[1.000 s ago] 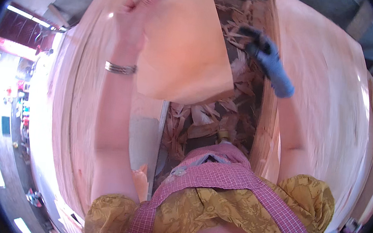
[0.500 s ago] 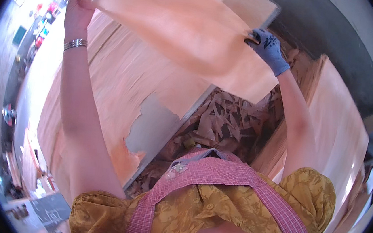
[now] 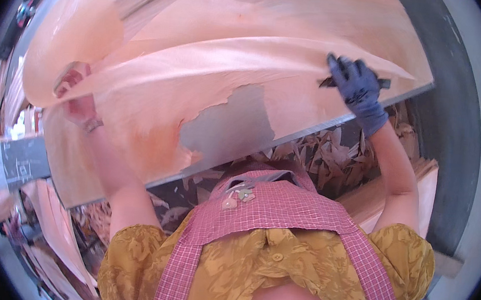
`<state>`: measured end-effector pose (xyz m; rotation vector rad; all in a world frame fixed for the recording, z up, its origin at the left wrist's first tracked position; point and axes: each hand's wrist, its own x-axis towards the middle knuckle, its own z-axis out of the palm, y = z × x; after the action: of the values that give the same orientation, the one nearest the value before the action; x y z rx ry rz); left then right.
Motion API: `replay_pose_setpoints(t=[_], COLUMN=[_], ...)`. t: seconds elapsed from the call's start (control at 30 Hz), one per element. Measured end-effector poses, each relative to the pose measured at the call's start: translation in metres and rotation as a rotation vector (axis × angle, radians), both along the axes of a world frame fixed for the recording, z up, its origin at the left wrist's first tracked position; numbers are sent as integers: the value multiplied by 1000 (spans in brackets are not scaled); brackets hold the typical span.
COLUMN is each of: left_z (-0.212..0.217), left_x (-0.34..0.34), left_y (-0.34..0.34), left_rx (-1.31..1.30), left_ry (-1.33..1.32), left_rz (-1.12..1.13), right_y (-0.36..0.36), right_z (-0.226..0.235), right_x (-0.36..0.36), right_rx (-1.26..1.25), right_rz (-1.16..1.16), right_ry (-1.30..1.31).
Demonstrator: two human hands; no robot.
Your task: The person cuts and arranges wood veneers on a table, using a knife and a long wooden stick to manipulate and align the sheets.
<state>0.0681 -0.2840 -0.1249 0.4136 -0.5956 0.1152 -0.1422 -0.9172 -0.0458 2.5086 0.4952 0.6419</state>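
Observation:
A thin, pale orange wood veneer sheet (image 3: 215, 52) lies rippled across the work surface, its left end curling up. My bare left hand (image 3: 77, 97) is closed on that curled end, with some fingers partly hidden by it. On my right hand (image 3: 362, 92) is a blue-grey glove with dark fingers. Its fingers bend around a dark narrow tool (image 3: 384, 83), which sticks out on both sides; its exact kind is unclear. That hand is over the sheet's right part. Under the sheet lies more veneer (image 3: 138, 134), with a ragged gap baring a grey board (image 3: 231, 123).
Torn veneer scraps (image 3: 333, 150) cover the floor between me and the board's near edge. A veneer stack (image 3: 364, 191) stands by my right arm. More veneer sheets (image 3: 51, 224) lie at lower left, near a grey panel (image 3: 22, 158) with chalk-like marks. A grey wall curves along the right.
The veneer sheet, held up before, has come down onto the surface. My left hand has moved lower and nearer; my right has let go of the sheet's edge. The view has turned.

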Motion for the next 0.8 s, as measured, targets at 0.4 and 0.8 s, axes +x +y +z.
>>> replay_pose_setpoints(t=[0.4, 0.8], left_z=[-113, -202], left_x=[-167, -184], left_y=[-103, -81], left_rx=[14, 538], left_ry=[835, 1376], left_rz=[657, 1056], right_y=[28, -27], right_z=[-182, -175], right_x=[45, 34], right_rx=[36, 201], right_rz=[159, 361], right_ry=[466, 713])
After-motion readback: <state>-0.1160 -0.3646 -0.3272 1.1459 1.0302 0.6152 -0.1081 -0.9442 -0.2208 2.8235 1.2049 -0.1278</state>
